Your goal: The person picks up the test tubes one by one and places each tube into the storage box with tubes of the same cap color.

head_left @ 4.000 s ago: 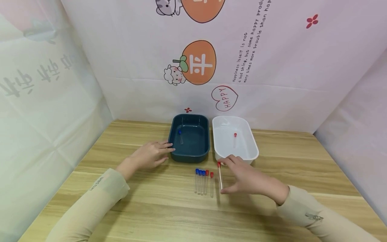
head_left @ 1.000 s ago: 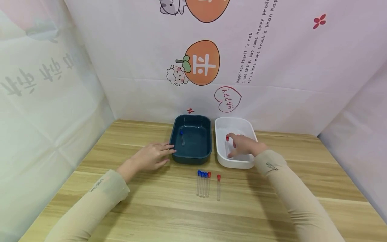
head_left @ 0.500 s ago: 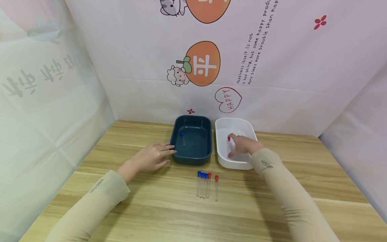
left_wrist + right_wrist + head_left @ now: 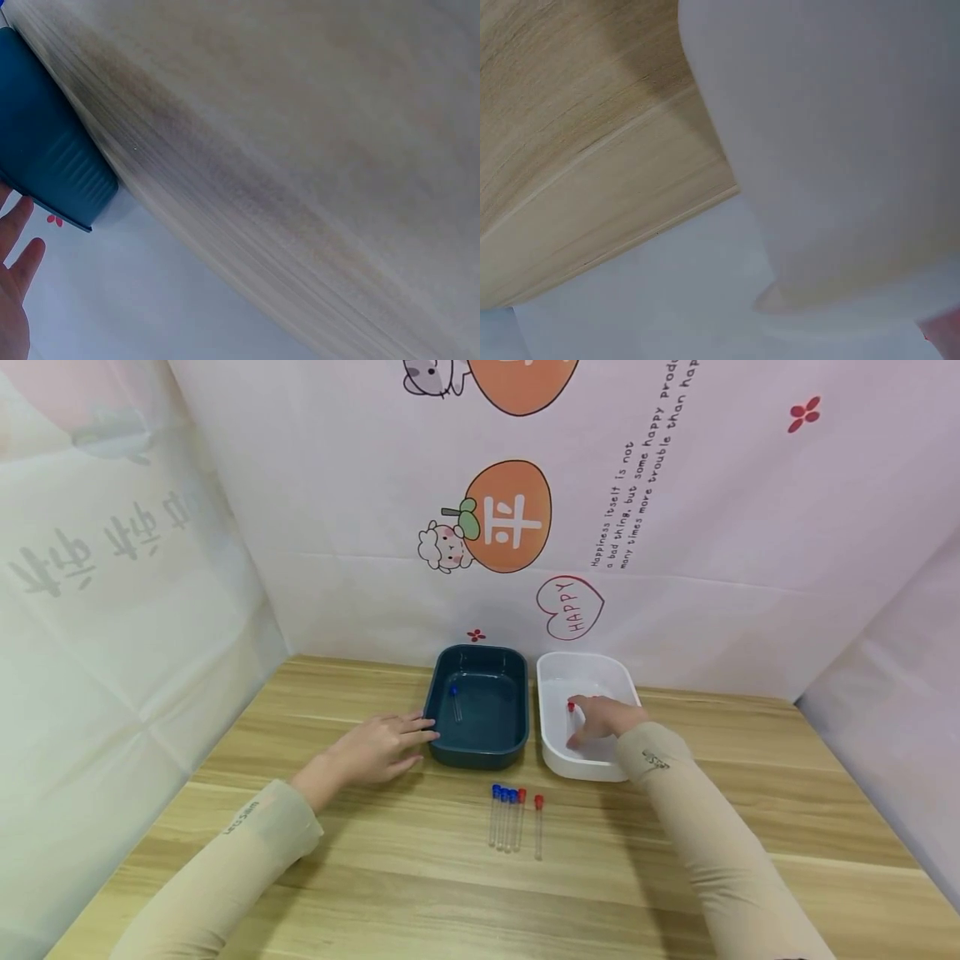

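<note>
My right hand (image 4: 602, 718) reaches down into the white tray (image 4: 581, 770), thumb and fingers at the two ends of a red-capped test tube (image 4: 572, 718). Behind that hand a bit of another red cap shows. Relaxed fingers of my left hand (image 4: 378, 748) touch the left side of the dark teal tray (image 4: 476, 760), as the left wrist view also shows. One blue-capped test tube (image 4: 456, 703) lies in the teal tray. On the table, three blue-capped test tubes (image 4: 503, 820) lie beside a red-capped one (image 4: 519, 820); another red-capped test tube (image 4: 538, 831) lies slightly apart.
Both trays stand side by side on the wooden table (image 4: 420, 877), near the printed cloth backdrop (image 4: 360, 602). Cloth also hangs at the left and right. In the right wrist view the white tray's outer wall (image 4: 832, 135) fills much of the picture.
Since the oldest frame, my right hand has carried the red-capped test tube from the table into the white tray. Over the last half second it has shifted only slightly; my left hand stays put.
</note>
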`<state>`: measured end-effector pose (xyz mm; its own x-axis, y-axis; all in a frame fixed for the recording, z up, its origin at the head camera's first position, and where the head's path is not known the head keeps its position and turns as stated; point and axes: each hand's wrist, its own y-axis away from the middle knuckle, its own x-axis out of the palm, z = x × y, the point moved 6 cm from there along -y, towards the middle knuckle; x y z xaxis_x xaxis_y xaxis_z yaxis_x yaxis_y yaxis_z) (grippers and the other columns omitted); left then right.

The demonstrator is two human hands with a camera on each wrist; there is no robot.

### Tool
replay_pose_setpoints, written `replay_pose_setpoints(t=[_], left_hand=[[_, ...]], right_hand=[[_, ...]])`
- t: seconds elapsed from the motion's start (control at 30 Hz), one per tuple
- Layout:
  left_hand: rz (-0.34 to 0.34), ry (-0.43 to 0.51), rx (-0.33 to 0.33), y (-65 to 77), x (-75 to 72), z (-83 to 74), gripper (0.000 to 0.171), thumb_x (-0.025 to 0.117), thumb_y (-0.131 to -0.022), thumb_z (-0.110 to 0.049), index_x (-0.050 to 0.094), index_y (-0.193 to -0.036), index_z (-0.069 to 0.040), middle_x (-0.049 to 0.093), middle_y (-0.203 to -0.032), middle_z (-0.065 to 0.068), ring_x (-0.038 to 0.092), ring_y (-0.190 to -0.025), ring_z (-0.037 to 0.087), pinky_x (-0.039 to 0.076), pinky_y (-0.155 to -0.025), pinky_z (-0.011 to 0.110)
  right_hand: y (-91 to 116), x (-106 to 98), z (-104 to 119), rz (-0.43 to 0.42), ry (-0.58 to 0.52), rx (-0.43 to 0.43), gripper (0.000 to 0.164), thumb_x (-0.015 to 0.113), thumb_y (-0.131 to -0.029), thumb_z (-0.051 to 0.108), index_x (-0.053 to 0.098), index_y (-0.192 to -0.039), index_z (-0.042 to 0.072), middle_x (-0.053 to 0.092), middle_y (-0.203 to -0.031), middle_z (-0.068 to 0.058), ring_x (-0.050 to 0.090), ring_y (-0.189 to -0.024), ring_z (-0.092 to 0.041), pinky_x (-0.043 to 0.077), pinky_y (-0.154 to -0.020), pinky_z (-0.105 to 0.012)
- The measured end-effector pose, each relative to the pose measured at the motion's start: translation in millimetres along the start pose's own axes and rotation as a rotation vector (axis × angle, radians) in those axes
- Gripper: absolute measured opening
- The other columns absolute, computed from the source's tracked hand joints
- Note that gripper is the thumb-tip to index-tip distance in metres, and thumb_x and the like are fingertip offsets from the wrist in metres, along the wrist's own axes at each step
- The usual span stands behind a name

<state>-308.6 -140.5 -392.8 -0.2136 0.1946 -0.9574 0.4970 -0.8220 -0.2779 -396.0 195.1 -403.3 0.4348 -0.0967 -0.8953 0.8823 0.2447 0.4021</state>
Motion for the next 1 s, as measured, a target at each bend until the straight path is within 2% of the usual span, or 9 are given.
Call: replay_pose_setpoints(t=[0.13,0.37,0.63,0.73,0.87,1.0], left_hand=[[0.003,-0.002,0.005,-0.5,0.0,-0.2,0.043,0.071,-0.097,-0.020,0.066,-0.136,-0.004,0.062,-0.140,0.018,0.057,-0.131,0.035,0.053,-0.100,0.050],[-0.006,-0.005,0.009,-0.5,0.0,-0.3,0.043,0.072,-0.097,-0.020,0.066,-0.136,-0.004,0.062,-0.140,0.017,0.058,-0.130,0.034,0.053,-0.100,0.050],[-0.017,-0.009,0.014,-0.9,-0.6,-1.1,0.042,0.072,-0.096,-0.020,0.067,-0.134,-0.004,0.062,-0.139,0.017,0.058,-0.130,0.034,0.054,-0.100,0.049],[-0.008,-0.012,0.010,-1.4,-0.3,-1.0,0.042,0.072,-0.096,-0.020,0.067,-0.135,-0.004,0.062,-0.140,0.017,0.058,-0.130,0.034,0.053,-0.101,0.049],[0.001,-0.012,0.002,-1.3,-1.2,-1.2,0.042,0.071,-0.097,-0.021,0.067,-0.135,-0.004,0.062,-0.140,0.017,0.058,-0.131,0.034,0.053,-0.101,0.049],[0.004,-0.007,-0.003,-1.1,-1.7,-1.6,0.042,0.071,-0.097,-0.021,0.067,-0.135,-0.004,0.062,-0.139,0.017,0.058,-0.131,0.034,0.052,-0.101,0.050]], right_hand=[[-1.9,1.3,-1.7,0.018,0.006,-0.017,0.093,0.076,-0.089,0.039,0.029,-0.161,0.005,0.031,-0.160,-0.028,0.026,-0.148,-0.048,0.023,-0.117,-0.067],[-1.5,0.2,-0.2,0.019,0.005,-0.048,0.093,0.076,-0.089,0.040,0.029,-0.161,0.003,0.032,-0.160,-0.029,0.026,-0.147,-0.049,0.023,-0.118,-0.066],[-4.6,0.8,-3.8,0.011,-0.034,-0.045,0.095,0.077,-0.089,0.041,0.028,-0.162,0.005,0.031,-0.161,-0.026,0.027,-0.147,-0.049,0.022,-0.118,-0.066],[-5.1,-0.4,-3.4,-0.001,-0.048,-0.066,0.091,0.077,-0.090,0.039,0.030,-0.161,0.005,0.032,-0.161,-0.026,0.029,-0.147,-0.049,0.024,-0.118,-0.064],[-3.0,-3.8,-0.7,-0.026,-0.054,-0.110,0.083,0.077,-0.092,0.034,0.037,-0.157,0.003,0.041,-0.156,-0.027,0.036,-0.143,-0.047,0.027,-0.118,-0.061],[0.5,-7.6,1.5,-0.050,-0.052,-0.148,0.073,0.077,-0.093,0.030,0.046,-0.152,0.002,0.061,-0.132,-0.026,0.056,-0.121,-0.039,0.042,-0.109,-0.056]])
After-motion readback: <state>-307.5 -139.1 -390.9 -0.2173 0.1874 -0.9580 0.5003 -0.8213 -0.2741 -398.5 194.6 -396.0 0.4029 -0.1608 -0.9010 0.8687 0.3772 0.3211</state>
